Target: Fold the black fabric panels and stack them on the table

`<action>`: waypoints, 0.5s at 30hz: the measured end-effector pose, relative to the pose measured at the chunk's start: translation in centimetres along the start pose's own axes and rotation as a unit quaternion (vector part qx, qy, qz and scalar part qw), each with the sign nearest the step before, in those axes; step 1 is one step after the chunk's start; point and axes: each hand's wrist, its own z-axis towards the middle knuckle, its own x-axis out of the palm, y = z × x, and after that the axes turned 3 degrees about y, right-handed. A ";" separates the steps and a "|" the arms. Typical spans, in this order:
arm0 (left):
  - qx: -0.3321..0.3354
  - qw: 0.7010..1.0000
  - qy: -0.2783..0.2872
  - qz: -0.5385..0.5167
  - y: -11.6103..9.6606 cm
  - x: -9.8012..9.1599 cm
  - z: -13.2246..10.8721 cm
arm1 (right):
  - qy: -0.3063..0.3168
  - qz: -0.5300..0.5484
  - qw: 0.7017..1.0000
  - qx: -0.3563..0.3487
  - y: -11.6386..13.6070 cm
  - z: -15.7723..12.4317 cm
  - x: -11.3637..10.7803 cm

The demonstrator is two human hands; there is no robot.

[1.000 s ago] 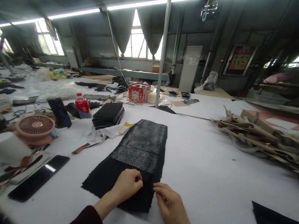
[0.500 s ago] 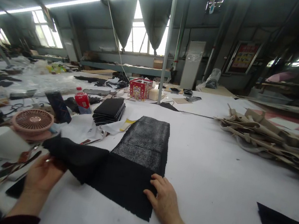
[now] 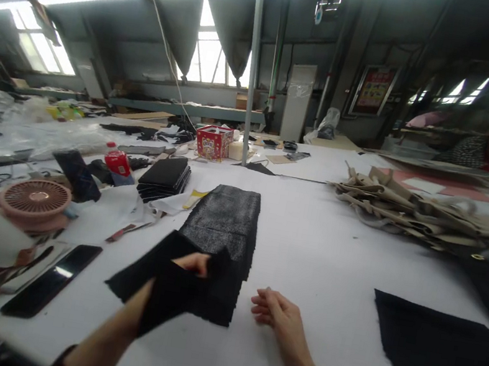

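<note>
While the left hand [image 3: 192, 264] grips a lifted flap of the black cloth strip [image 3: 218, 248], its fingers curled around the cloth and partly hidden behind it, the right hand [image 3: 278, 318] lies released on the white table [image 3: 336, 256], just beside the strip and not touching it. A phone [image 3: 50, 278] and a pink fan [image 3: 36, 200] sit to the left, with a stack of black cloth [image 3: 164, 178] and a red bottle [image 3: 118, 164] farther off. To the right lie a beige cloth pile [image 3: 409, 212] and a black cloth piece [image 3: 436, 352]. The strip lies mid-table, its long axis running straight away from the person. Since the earlier view, the flap has swung from the left up over the strip, and the right hand has left its edge
</note>
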 end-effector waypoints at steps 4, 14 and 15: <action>0.115 0.958 0.236 0.117 6.4 11.6 -1.3 | 0.029 0.173 0.964 0.200 0.6 -3.2 -5.7; 0.255 0.831 0.188 0.457 11.7 12.9 -0.5 | 0.003 -0.093 0.990 0.103 0.9 -5.3 -8.4; 0.258 0.824 0.178 0.473 11.9 12.0 -0.1 | -0.010 -0.112 0.990 0.089 0.8 -5.3 -7.8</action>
